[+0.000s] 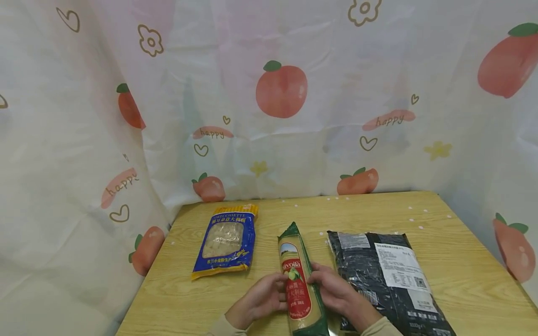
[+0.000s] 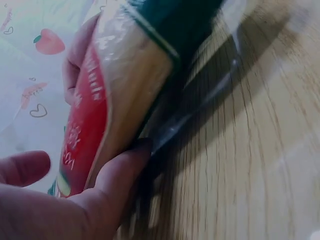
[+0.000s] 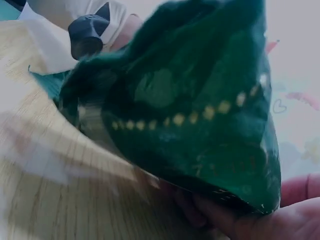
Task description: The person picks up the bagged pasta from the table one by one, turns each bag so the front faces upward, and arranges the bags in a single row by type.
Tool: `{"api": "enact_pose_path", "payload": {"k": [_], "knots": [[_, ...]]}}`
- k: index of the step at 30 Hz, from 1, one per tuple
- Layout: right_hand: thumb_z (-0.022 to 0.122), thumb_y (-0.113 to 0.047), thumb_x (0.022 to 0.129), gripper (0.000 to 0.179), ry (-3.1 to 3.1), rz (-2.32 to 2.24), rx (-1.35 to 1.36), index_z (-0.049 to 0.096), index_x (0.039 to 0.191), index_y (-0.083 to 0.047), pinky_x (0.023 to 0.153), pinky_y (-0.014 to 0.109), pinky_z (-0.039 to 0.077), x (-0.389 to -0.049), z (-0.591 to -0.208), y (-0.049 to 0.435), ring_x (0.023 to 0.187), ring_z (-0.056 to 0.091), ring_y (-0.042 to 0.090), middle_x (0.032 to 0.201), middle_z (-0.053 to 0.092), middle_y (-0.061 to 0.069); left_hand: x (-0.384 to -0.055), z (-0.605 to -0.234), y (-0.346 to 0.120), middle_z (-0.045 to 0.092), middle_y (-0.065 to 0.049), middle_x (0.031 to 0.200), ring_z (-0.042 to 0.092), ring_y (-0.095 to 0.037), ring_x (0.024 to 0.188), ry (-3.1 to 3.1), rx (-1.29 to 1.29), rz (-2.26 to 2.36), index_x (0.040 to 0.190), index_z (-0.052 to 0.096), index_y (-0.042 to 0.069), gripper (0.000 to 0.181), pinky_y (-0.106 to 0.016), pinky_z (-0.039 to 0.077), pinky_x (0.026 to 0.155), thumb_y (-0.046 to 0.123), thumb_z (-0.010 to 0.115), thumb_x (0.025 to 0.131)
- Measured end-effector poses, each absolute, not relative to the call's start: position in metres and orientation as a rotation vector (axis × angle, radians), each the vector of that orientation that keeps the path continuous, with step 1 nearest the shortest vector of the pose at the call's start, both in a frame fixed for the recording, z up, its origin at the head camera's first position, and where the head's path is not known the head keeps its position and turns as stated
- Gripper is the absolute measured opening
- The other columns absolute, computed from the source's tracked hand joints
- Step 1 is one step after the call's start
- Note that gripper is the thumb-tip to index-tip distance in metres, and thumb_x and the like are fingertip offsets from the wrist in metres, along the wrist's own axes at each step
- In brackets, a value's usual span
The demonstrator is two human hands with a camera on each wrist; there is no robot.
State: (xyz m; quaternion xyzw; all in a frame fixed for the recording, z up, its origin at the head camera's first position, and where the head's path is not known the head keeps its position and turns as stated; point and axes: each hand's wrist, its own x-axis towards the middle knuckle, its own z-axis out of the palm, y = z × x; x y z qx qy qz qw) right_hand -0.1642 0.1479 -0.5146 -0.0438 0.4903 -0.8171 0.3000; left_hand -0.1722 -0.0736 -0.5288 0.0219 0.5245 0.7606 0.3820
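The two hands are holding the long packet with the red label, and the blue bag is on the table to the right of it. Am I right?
Nearly! The blue bag is to the left of the long packet, as the head view shows. The left hand and right hand do hold that packet.

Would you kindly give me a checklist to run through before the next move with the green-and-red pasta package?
1. Left hand holds the pasta package: ok.
2. Right hand holds its other side: ok.
3. Red label faces the head camera: ok.
4. Blue package apart from both hands: ok.
5. Right arm clear of the black package: cannot tell, they overlap in the head view.
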Motion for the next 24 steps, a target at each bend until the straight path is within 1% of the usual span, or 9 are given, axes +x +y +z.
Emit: {"api": "enact_pose_path", "payload": {"k": [3, 6, 7, 10, 12, 15, 18, 20, 24], "knots": [[0.042, -0.003, 0.098, 0.075, 1.337, -2.155, -0.073, 0.001, 0.160, 0.009, 0.114, 0.049, 0.047, -0.162, -0.516, 0.145, 0.128, 0.058, 0.025, 0.152, 0.046, 0.025, -0.172, -0.529, -0.078, 0.065, -0.011, 0.122, 0.069, -0.022, 0.105, 1.359, 0.076, 1.920, 0.141, 0.047, -0.004, 0.047, -0.044, 0.057, 0.100, 0.027, 0.045, 0.105], [0.046, -0.010, 0.101, 0.073, 1.375, -2.139, -0.052, 0.007, 0.159, 0.011, 0.112, 0.047, 0.050, -0.162, -0.517, 0.143, 0.125, 0.062, 0.023, 0.147, 0.052, 0.022, -0.173, -0.527, -0.082, 0.069, -0.010, 0.118, 0.073, -0.022, 0.101, 1.389, 0.090, 1.911, 0.141, 0.050, -0.004, 0.045, -0.045, 0.059, 0.096, 0.024, 0.049, 0.105], [0.047, -0.012, 0.102, 0.071, 1.392, -2.131, -0.052, 0.011, 0.159, 0.011, 0.111, 0.045, 0.050, -0.162, -0.517, 0.142, 0.123, 0.063, 0.022, 0.146, 0.054, 0.021, -0.174, -0.527, -0.083, 0.071, -0.009, 0.117, 0.073, -0.023, 0.100, 1.406, 0.097, 1.910, 0.141, 0.050, -0.004, 0.045, -0.044, 0.060, 0.095, 0.023, 0.050, 0.105], [0.049, -0.014, 0.103, 0.069, 1.438, -2.119, -0.049, 0.016, 0.158, 0.012, 0.110, 0.044, 0.050, -0.162, -0.517, 0.142, 0.121, 0.063, 0.021, 0.144, 0.056, 0.019, -0.176, -0.525, -0.085, 0.074, -0.008, 0.113, 0.075, -0.022, 0.099, 1.472, 0.110, 1.914, 0.146, 0.048, -0.003, 0.048, -0.043, 0.062, 0.090, 0.020, 0.053, 0.105], [0.050, -0.015, 0.104, 0.070, 1.463, -2.102, -0.058, 0.016, 0.158, 0.013, 0.110, 0.045, 0.050, -0.161, -0.515, 0.142, 0.121, 0.063, 0.021, 0.146, 0.054, 0.021, -0.177, -0.525, -0.086, 0.075, -0.006, 0.111, 0.075, -0.021, 0.097, 1.519, 0.107, 1.916, 0.148, 0.045, -0.003, 0.050, -0.041, 0.062, 0.086, 0.019, 0.055, 0.104], [0.052, -0.017, 0.105, 0.072, 1.461, -2.076, -0.083, 0.014, 0.159, 0.011, 0.109, 0.050, 0.050, -0.160, -0.512, 0.143, 0.121, 0.063, 0.022, 0.146, 0.054, 0.021, -0.177, -0.527, -0.087, 0.076, -0.004, 0.109, 0.074, -0.019, 0.094, 1.566, 0.087, 1.921, 0.149, 0.043, -0.004, 0.053, -0.037, 0.063, 0.080, 0.015, 0.057, 0.102], [0.052, -0.020, 0.105, 0.074, 1.448, -2.047, -0.097, 0.012, 0.160, 0.009, 0.106, 0.054, 0.052, -0.160, -0.507, 0.142, 0.122, 0.063, 0.023, 0.145, 0.057, 0.019, -0.177, -0.530, -0.087, 0.076, -0.006, 0.111, 0.075, -0.018, 0.093, 1.596, 0.058, 1.934, 0.150, 0.041, -0.005, 0.056, -0.036, 0.064, 0.078, 0.012, 0.060, 0.100], [0.053, -0.021, 0.106, 0.074, 1.450, -2.031, -0.089, 0.012, 0.161, 0.007, 0.105, 0.055, 0.052, -0.159, -0.504, 0.141, 0.124, 0.060, 0.024, 0.145, 0.056, 0.019, -0.176, -0.530, -0.088, 0.076, -0.008, 0.114, 0.075, -0.019, 0.094, 1.605, 0.042, 1.950, 0.151, 0.039, -0.006, 0.058, -0.039, 0.064, 0.079, 0.010, 0.061, 0.099], [0.055, -0.025, 0.105, 0.077, 1.483, -2.010, -0.061, 0.012, 0.161, 0.006, 0.105, 0.058, 0.051, -0.159, -0.504, 0.140, 0.135, 0.053, 0.029, 0.153, 0.045, 0.025, -0.176, -0.529, -0.090, 0.074, -0.013, 0.122, 0.075, -0.021, 0.099, 1.627, 0.024, 1.981, 0.153, 0.032, -0.009, 0.066, -0.044, 0.064, 0.084, 0.009, 0.064, 0.099]]}}
